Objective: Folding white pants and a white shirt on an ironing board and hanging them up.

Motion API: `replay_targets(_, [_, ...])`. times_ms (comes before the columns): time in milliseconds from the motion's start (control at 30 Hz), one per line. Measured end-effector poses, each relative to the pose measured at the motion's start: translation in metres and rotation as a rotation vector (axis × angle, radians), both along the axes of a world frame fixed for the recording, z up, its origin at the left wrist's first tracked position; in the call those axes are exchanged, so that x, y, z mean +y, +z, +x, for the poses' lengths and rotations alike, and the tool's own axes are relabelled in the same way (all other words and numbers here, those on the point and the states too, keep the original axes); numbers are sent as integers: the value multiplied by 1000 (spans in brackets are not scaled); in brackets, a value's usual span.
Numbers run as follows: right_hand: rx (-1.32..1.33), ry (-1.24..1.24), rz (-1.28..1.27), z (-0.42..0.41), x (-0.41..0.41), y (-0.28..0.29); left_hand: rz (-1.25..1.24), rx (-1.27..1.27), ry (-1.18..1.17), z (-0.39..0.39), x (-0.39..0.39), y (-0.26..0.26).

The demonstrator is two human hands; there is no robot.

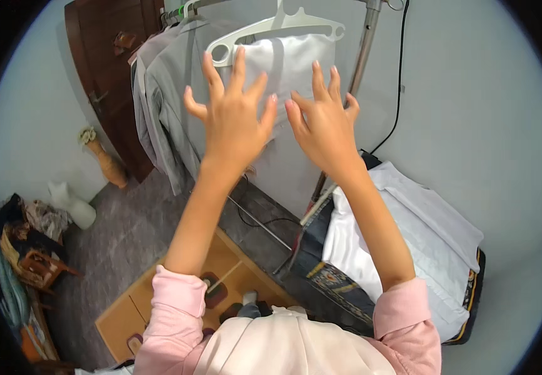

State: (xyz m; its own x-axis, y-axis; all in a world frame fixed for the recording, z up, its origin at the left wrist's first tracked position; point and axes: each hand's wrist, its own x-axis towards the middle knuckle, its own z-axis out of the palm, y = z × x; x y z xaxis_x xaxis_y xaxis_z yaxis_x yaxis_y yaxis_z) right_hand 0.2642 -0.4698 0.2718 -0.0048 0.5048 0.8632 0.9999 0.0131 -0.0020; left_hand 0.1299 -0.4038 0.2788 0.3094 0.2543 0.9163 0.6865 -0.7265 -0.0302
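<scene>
Both of my hands are raised in front of a white satiny cloth (294, 56) draped over a white plastic hanger (271, 24). Spread fingers mark my left hand (235, 110), which covers the cloth's left part and reaches up to the hanger's left end. My right hand (329, 124) is over the cloth's lower right, its fingers apart and slightly curled. Neither hand holds anything, and whether a fingertip touches the cloth cannot be told. Part of the cloth's lower edge is hidden behind my hands.
Grey jackets (177, 79) hang on the rack at left, beside its metal post (364, 51). Folded white garments (421, 239) lie on a patterned covered surface at right. Behind are a brown door (111, 70), a vase (106, 164) and a white mannequin torso (74, 206).
</scene>
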Motion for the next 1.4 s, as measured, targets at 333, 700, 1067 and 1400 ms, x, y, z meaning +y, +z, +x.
replay_targets(333, [221,-277,-64,-45,151,81,-175,303,166,0,150,85])
replay_targets(700, [760,-251,30,-30,201,90,-178,42,-228,15,178,64])
replay_targets(1067, [808,-141,62,-32,186,96,-122,-89,-256,9,161,68])
replay_targets(1400, [856,-70,139,-28,174,92,-69,-67,-210,10,146,63])
